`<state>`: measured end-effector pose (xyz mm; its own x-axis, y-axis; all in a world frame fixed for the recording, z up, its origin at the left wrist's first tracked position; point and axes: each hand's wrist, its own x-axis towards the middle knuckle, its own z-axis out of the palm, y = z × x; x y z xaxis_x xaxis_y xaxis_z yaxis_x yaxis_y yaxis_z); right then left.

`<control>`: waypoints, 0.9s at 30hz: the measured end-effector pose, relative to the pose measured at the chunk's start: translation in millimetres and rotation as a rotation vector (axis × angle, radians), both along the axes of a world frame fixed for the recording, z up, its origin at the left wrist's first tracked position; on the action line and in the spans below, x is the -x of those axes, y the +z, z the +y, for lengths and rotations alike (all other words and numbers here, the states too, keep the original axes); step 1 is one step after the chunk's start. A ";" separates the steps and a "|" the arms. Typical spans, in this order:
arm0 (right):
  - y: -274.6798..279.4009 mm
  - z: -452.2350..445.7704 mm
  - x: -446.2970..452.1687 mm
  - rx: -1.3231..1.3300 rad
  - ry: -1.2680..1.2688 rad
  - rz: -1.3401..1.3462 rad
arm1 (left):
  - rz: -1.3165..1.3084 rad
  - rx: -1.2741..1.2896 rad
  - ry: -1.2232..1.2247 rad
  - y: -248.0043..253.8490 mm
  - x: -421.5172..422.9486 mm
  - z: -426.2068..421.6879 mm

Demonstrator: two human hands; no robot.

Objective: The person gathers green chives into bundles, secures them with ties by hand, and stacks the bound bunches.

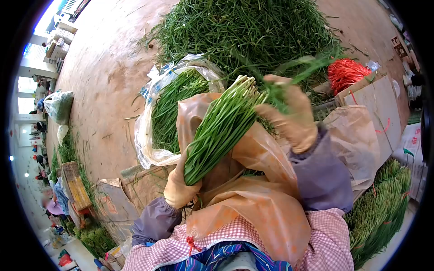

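My left hand [180,186], in a tan glove, is closed around the lower end of a bunch of long green stems [226,122]. They look like garlic chive stems, and their pale ends slant up and away from me. Beside the bunch's upper end is my right hand [291,119], also gloved and smeared by motion. Its thumb and fingers appear apart. Loose green blades [282,97] blur around its fingers and off to the right. An orange-tinted plastic apron [253,203] covers my lap under the bunch.
A large heap of green stems [244,36] lies ahead. A plastic-lined container of greens [174,113] stands left of the bunch. Red ties [346,74] sit by cardboard [375,113] at right. Tied bunches [379,212] stand at lower right. Other people work far left.
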<state>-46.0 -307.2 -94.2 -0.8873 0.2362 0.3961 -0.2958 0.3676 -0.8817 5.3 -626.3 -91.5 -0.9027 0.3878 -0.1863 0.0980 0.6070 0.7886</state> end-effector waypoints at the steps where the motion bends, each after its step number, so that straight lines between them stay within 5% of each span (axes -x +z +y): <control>1: 4.5 -9.1 4.7 -0.268 -0.041 -0.111 | -0.008 -0.014 0.003 1.3 -0.1 2.7; 3: 13.3 -22.0 12.0 -0.796 -0.121 -0.328 | -0.016 -0.035 0.013 7.9 0.4 8.9; 6: -16.4 -5.6 26.8 -0.289 0.023 -0.226 | -0.074 0.006 0.031 16.0 1.1 6.6; 9: -53.1 27.3 49.9 0.248 -0.217 0.014 | -0.047 -0.042 0.003 7.7 2.4 0.8; 11: -54.5 71.6 45.6 0.672 -0.262 -0.084 | -0.049 -0.019 -0.007 6.5 4.7 0.0; 15: -19.1 39.2 17.5 0.504 0.083 -0.211 | -0.083 -0.003 -0.025 9.8 10.7 4.0; 18: 5.9 10.5 12.4 -0.427 0.108 -0.249 | -0.056 0.025 -0.035 10.5 11.3 7.3; 19: 25.1 3.0 20.7 -0.661 0.192 -0.594 | -0.049 0.013 -0.027 10.4 9.9 7.6; 24: -23.6 -11.7 31.6 -0.505 0.147 -0.231 | -0.067 0.012 -0.002 8.6 5.4 5.8; 27: -45.7 22.3 47.1 -0.154 0.010 -0.256 | -0.061 0.006 -0.023 7.3 7.4 2.7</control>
